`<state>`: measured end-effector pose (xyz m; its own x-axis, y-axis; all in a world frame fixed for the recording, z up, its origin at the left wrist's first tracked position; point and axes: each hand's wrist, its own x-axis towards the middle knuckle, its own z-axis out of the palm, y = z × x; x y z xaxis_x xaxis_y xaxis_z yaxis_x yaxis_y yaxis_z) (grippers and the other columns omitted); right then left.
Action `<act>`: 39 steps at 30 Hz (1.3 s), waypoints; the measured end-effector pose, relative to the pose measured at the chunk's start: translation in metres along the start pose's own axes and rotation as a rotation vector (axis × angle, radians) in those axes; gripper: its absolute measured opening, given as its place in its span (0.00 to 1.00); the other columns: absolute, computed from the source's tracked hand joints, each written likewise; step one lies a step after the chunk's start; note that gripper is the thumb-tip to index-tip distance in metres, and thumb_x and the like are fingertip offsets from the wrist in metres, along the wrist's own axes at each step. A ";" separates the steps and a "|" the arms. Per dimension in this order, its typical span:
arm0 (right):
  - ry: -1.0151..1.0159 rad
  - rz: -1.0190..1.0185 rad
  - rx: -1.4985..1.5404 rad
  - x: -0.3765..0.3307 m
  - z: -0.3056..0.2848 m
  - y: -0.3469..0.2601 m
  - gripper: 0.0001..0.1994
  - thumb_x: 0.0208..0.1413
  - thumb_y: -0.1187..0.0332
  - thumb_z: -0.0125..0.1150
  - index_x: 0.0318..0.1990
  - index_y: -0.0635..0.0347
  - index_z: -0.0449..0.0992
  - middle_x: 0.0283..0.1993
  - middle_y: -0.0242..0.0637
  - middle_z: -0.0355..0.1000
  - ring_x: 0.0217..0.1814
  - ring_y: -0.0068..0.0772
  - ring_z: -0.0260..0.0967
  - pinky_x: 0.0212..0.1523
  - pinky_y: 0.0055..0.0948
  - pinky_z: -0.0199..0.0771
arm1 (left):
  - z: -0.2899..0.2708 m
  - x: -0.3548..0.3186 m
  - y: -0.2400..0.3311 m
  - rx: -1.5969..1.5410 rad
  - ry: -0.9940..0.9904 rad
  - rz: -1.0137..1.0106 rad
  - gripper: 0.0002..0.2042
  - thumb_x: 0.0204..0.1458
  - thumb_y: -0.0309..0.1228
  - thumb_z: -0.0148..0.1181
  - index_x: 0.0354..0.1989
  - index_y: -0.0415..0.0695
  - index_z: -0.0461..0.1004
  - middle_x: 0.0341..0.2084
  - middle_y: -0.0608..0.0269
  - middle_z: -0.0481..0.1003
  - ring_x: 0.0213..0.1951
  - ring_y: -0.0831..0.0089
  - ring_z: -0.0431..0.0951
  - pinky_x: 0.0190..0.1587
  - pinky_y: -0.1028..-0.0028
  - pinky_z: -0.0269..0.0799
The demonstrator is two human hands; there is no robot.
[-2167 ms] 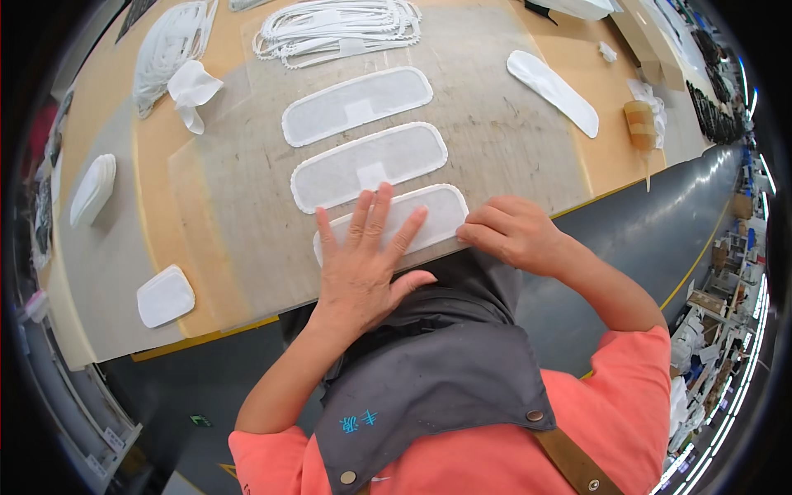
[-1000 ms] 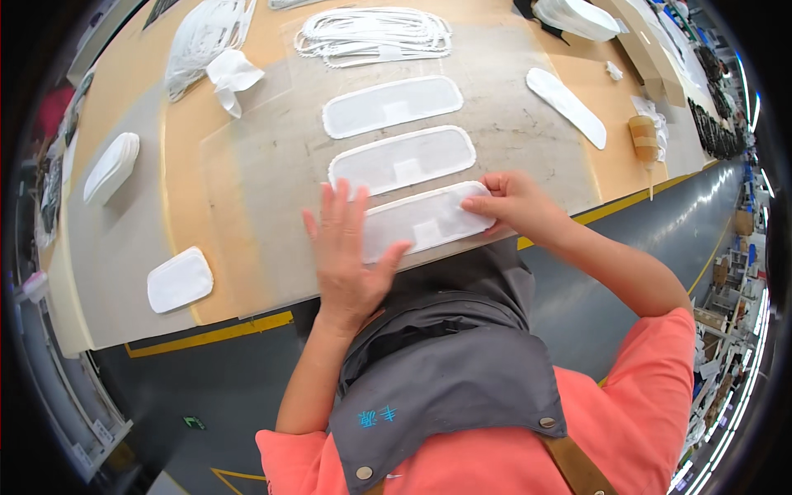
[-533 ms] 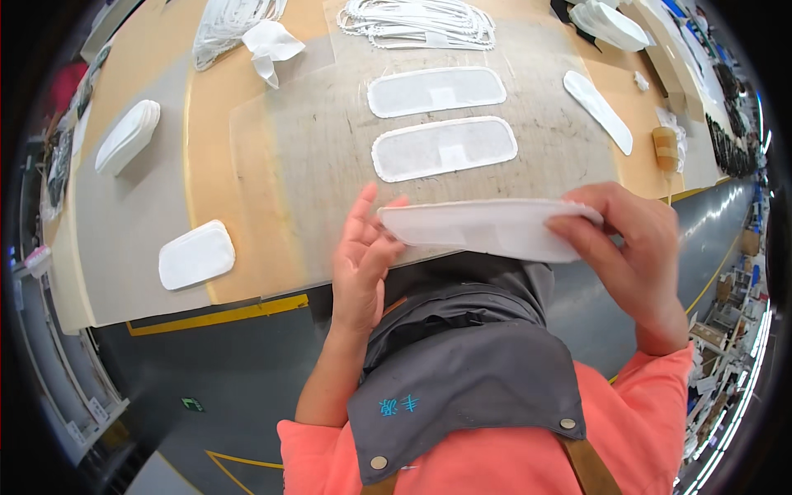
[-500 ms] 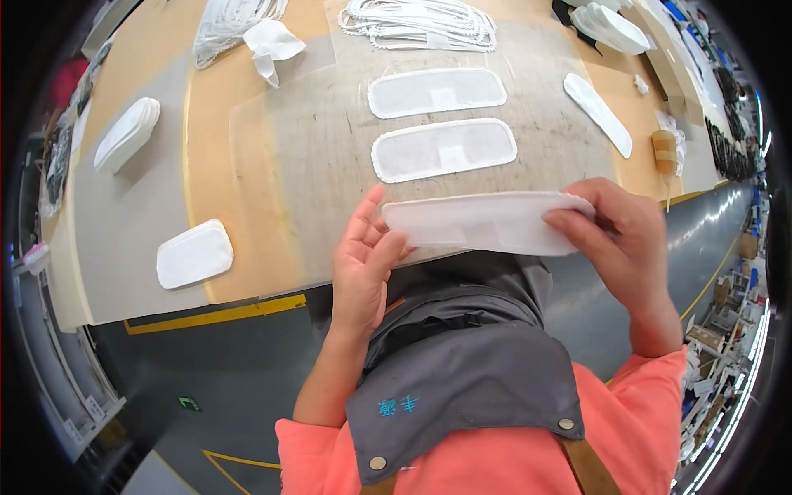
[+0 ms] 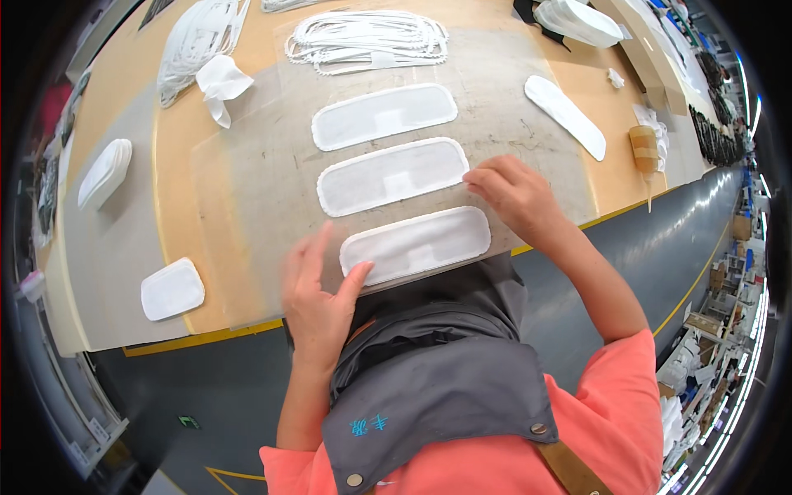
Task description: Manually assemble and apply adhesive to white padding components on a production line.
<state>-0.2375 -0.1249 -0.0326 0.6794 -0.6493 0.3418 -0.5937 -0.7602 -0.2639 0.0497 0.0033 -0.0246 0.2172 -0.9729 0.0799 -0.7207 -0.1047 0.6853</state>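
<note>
Three long white fabric pads with rounded ends and bumpy edges lie flat in a column. The nearest pad (image 5: 454, 235) rests along the table's front edge. My left hand (image 5: 318, 289) is open at its left end, the thumb touching the pad and the blurred fingers spread. Beyond it lies the middle pad (image 5: 355, 181), where my right hand (image 5: 513, 191) has its thumb and fingertips pinched together at the right end. The far pad (image 5: 346, 124) lies untouched. Each pad shows a small whiter patch near its middle.
A bundle of white looped strips (image 5: 371, 62) lies beyond the pads. On the left are a crumpled white cloth (image 5: 221, 82), a stack of white pieces (image 5: 103, 177) and a flat white stack (image 5: 172, 289). To the right are a slim white piece (image 5: 565, 115) and a brown taped tool (image 5: 643, 148).
The pad held up between my hands now lies flat at the table's front edge. My right hand has let it go and moved left to the middle pad. The whole view has shifted.
</note>
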 end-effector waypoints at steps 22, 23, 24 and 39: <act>-0.211 -0.535 -0.326 0.054 -0.009 0.017 0.05 0.45 0.72 0.62 0.29 0.60 0.73 0.31 0.33 0.66 0.36 0.31 0.68 0.38 0.27 0.73 | 0.068 0.061 0.045 0.031 0.008 0.445 0.19 0.46 0.28 0.73 0.48 0.46 0.81 0.46 0.61 0.76 0.49 0.60 0.74 0.50 0.63 0.66; -0.200 -0.538 -0.324 0.068 -0.019 0.010 0.05 0.45 0.71 0.63 0.29 0.59 0.73 0.30 0.33 0.65 0.36 0.31 0.68 0.38 0.27 0.73 | 0.073 0.068 0.049 0.042 0.038 0.456 0.18 0.45 0.28 0.73 0.47 0.45 0.80 0.45 0.61 0.75 0.49 0.61 0.73 0.49 0.63 0.66; -0.192 -0.539 -0.331 0.075 -0.025 0.008 0.06 0.45 0.71 0.64 0.29 0.59 0.73 0.30 0.33 0.65 0.36 0.31 0.68 0.37 0.27 0.73 | 0.078 0.075 0.052 0.046 0.071 0.472 0.17 0.45 0.27 0.72 0.46 0.45 0.80 0.45 0.62 0.75 0.49 0.61 0.73 0.48 0.62 0.65; -0.300 1.173 1.309 0.065 0.011 0.016 0.27 0.61 0.45 0.64 0.44 0.68 0.80 0.39 0.40 0.80 0.37 0.28 0.79 0.40 0.27 0.83 | 0.042 0.070 0.023 -0.008 0.129 0.408 0.23 0.44 0.32 0.77 0.51 0.44 0.80 0.49 0.61 0.78 0.53 0.60 0.75 0.57 0.64 0.66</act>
<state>-0.1976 -0.1796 -0.0246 0.3301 -0.6799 -0.6549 -0.1824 0.6347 -0.7509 0.0208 -0.0758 -0.0331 -0.0040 -0.9001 0.4356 -0.7599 0.2859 0.5838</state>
